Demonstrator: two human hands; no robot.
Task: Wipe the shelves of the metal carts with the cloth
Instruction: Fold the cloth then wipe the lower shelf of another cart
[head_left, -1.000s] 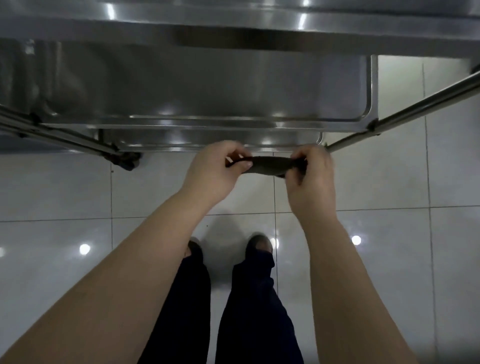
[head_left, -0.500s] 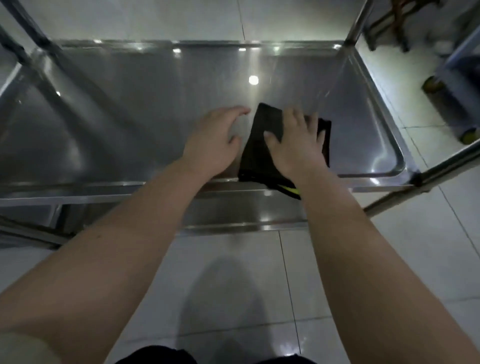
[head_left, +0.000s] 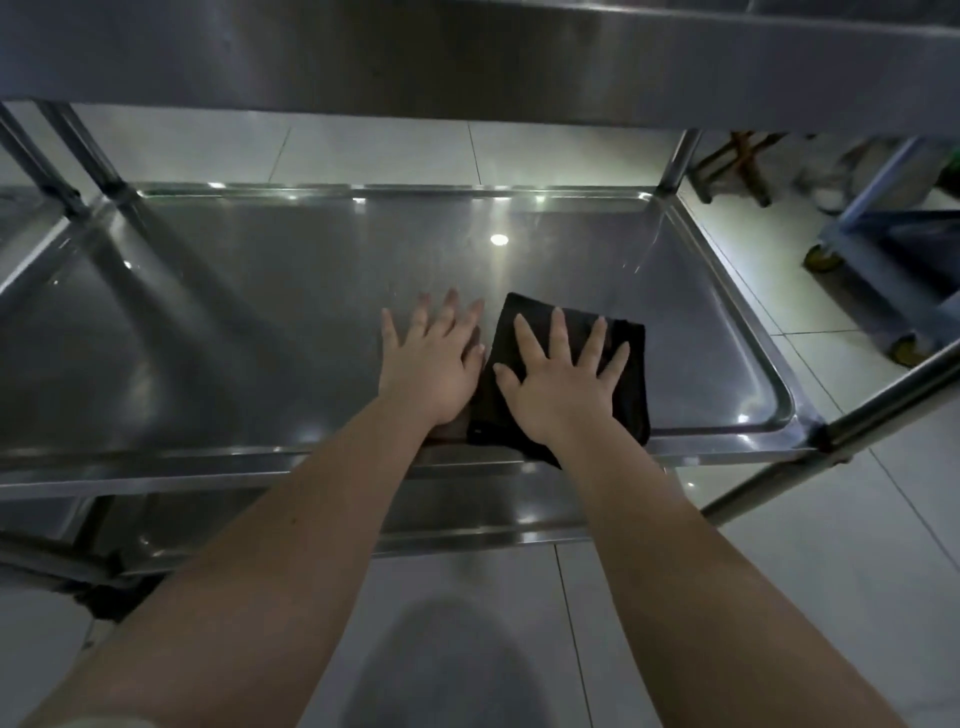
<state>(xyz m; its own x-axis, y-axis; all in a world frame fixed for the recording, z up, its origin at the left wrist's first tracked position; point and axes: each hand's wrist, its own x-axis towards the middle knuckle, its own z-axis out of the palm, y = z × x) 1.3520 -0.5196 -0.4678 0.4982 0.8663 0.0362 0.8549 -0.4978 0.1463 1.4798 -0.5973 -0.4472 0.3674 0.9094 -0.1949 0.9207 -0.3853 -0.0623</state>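
Head view: spread right hand pressed a folded black cloth onto the steel cart shelf, left hand flat beside; sideways wipe seemed due.

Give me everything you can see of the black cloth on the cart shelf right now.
The cloth is black, soft-looking fabric, folded into a rough rectangle. It lies flat on the steel shelf, near the front rim and right of centre. The right hand presses on it with fingers spread, covering its middle. The left hand lies flat on the shelf beside its left edge; whether they touch is unclear.
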